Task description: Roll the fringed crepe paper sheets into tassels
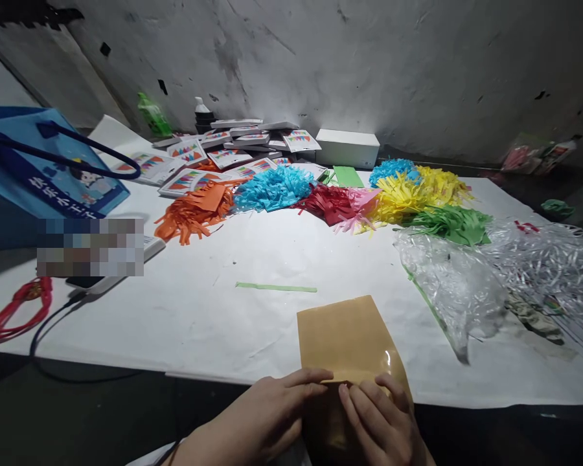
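Observation:
A glossy tan-brown sheet, perhaps tape or backing paper, hangs over the front edge of the white-covered table. Both hands are on it just at that edge. My left hand comes in from the left, its fingers closed on the sheet, thumb out of sight. With fingers bent, my right hand pinches the same sheet near its middle, where a crosswise fold or edge shows. Beyond the sheet a thin green paper strip lies flat on the table.
Fringed paper bundles stand in a row: orange, light blue, red, yellow, green. Clear plastic wrap is at right. Behind are flat printed boxes and a white box. A blue bag and cable are left.

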`<act>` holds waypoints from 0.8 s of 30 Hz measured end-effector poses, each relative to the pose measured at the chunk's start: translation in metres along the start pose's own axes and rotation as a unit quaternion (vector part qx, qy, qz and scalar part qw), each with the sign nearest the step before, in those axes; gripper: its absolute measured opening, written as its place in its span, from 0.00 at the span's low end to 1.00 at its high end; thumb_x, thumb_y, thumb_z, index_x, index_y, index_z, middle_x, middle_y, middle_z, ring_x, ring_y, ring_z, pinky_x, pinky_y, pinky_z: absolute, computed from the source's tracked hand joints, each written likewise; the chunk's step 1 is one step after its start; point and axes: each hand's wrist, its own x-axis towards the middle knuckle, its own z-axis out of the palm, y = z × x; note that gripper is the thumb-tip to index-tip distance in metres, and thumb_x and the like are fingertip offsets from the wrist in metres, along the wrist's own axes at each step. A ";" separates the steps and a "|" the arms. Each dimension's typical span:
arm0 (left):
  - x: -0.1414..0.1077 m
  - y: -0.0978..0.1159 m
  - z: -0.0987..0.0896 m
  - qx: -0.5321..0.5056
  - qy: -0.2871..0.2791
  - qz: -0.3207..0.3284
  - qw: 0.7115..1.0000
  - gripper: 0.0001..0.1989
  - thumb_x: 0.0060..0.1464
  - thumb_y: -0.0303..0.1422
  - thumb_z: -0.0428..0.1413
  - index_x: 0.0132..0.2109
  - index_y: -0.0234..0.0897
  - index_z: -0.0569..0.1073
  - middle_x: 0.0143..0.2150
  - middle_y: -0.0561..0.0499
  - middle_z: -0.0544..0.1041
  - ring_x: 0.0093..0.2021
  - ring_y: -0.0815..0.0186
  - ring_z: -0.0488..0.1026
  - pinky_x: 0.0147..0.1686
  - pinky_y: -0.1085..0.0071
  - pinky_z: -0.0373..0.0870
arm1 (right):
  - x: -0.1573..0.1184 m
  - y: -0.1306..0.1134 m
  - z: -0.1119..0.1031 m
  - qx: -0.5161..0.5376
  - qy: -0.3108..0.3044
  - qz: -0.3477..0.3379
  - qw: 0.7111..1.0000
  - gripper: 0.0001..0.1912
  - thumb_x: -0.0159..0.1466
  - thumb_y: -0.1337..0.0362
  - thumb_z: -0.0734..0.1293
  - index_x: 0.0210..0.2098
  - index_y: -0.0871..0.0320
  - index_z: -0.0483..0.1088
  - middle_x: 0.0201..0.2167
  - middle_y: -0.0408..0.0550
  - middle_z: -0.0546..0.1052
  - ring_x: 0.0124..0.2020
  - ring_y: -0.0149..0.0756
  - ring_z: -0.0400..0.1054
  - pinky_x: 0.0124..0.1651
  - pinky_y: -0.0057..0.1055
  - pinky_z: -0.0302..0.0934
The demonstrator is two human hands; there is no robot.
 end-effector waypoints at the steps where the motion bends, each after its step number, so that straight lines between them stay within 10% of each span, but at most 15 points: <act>1: -0.001 -0.001 0.000 0.003 0.000 0.002 1.000 0.33 0.55 0.18 0.50 0.64 0.48 0.65 0.66 0.49 0.69 0.60 0.59 0.72 0.59 0.67 0.71 | -0.001 -0.002 0.000 0.011 0.006 0.008 1.000 0.23 0.73 0.78 0.51 0.39 0.67 0.77 0.31 0.47 0.82 0.34 0.33 0.77 0.47 0.36 0.61; 9: -0.004 0.002 -0.003 0.025 -0.009 -0.006 1.000 0.34 0.54 0.17 0.48 0.65 0.48 0.63 0.68 0.49 0.66 0.62 0.60 0.70 0.60 0.66 0.69 | -0.017 -0.008 -0.005 0.099 0.067 0.170 0.978 0.11 0.68 0.75 0.63 0.48 0.64 0.73 0.33 0.51 0.76 0.36 0.36 0.72 0.45 0.39 0.64; 12: 0.000 0.006 -0.004 0.009 -0.020 -0.013 1.000 0.32 0.55 0.17 0.49 0.64 0.48 0.64 0.67 0.49 0.67 0.62 0.60 0.69 0.61 0.65 0.69 | -0.013 -0.002 0.001 0.091 -0.001 0.143 0.985 0.16 0.68 0.74 0.63 0.54 0.67 0.72 0.36 0.54 0.74 0.38 0.40 0.70 0.44 0.41 0.63; 24: 0.000 0.004 -0.001 0.006 -0.003 -0.011 1.000 0.30 0.57 0.19 0.50 0.63 0.48 0.66 0.64 0.49 0.70 0.58 0.60 0.73 0.58 0.68 0.71 | -0.010 -0.011 0.013 0.008 0.046 0.047 0.998 0.16 0.70 0.78 0.56 0.40 0.68 0.75 0.31 0.51 0.79 0.34 0.37 0.75 0.48 0.39 0.61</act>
